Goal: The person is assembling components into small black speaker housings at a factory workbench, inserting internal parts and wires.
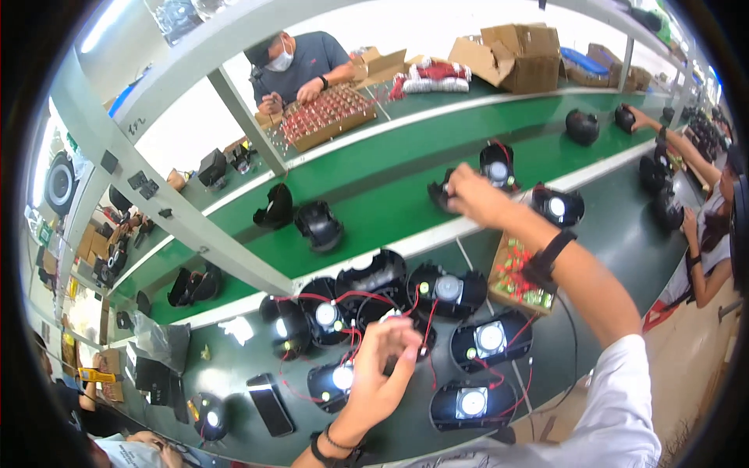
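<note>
We see our right hand (477, 195) stretched over the green belt (374, 183), where its bent fingertips are pinching the right edge of a black shell (440, 193), which is tilted near the belt's front border. Our left hand (381, 373) is above the table (601, 246), with curved fingers and the thumb standing apart from them; just beyond the fingers is an open black housing (376, 310), but we cannot tell if they pinch something there, because the hand covers it. Around this hand lie other housings with pale round speakers, such as the wired housing (491, 339) at its right, and a red wire (316, 296) passes behind. We judge that the shell is light and stiff, probably of plastic, and its smooth curved back may be slippery, so the rim is the better place to take hold, with the thumb on one face and the fingers on the other. The wired housing is perhaps heavier because of its speaker; we think it is safer to hold it by the outer side walls, without pressing the speaker's face or pulling the thin wires, which look the most fragile
</note>
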Tool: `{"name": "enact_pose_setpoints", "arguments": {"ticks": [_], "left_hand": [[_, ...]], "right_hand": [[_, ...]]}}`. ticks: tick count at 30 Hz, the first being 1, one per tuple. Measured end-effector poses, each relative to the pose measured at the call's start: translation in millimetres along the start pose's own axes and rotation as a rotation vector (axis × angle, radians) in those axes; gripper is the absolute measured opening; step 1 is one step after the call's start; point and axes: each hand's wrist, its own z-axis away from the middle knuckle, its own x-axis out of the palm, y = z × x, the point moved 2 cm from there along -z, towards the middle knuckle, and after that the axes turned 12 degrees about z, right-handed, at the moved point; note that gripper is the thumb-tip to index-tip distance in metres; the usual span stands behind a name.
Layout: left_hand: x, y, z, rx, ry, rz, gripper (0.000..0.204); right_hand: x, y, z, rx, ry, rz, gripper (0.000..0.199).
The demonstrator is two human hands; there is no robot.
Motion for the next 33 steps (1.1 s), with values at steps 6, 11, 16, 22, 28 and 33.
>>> {"name": "enact_pose_setpoints", "arguments": {"ticks": [6,11,16,22,28,33], "left_hand": [[2,-6,10,0.028,0.027,0.053,0.038],[-7,3,56,0.021,0.143,0.091,0.037],[-17,2,101,0.083,0.24,0.21,0.033],[-7,-2,102,-0.055,0.085,0.426,0.05],[-14,-31,110,-0.269,0.063,0.583,0.099],[-4,-24,108,-0.05,-0.12,0.863,0.119]], "right_hand": [[-12,-17,1,-0.101,0.0,-0.024,0.023],[-9,-47,10,-0.156,-0.042,0.176,0.024],[-14,-47,16,-0.263,0.089,0.068,0.025],[-100,-173,133,-0.487,0.217,-0.144,0.026],[-121,-260,226,-0.814,0.125,-0.185,0.024],[-141,-168,211,-0.427,0.21,-0.423,0.025]]}}
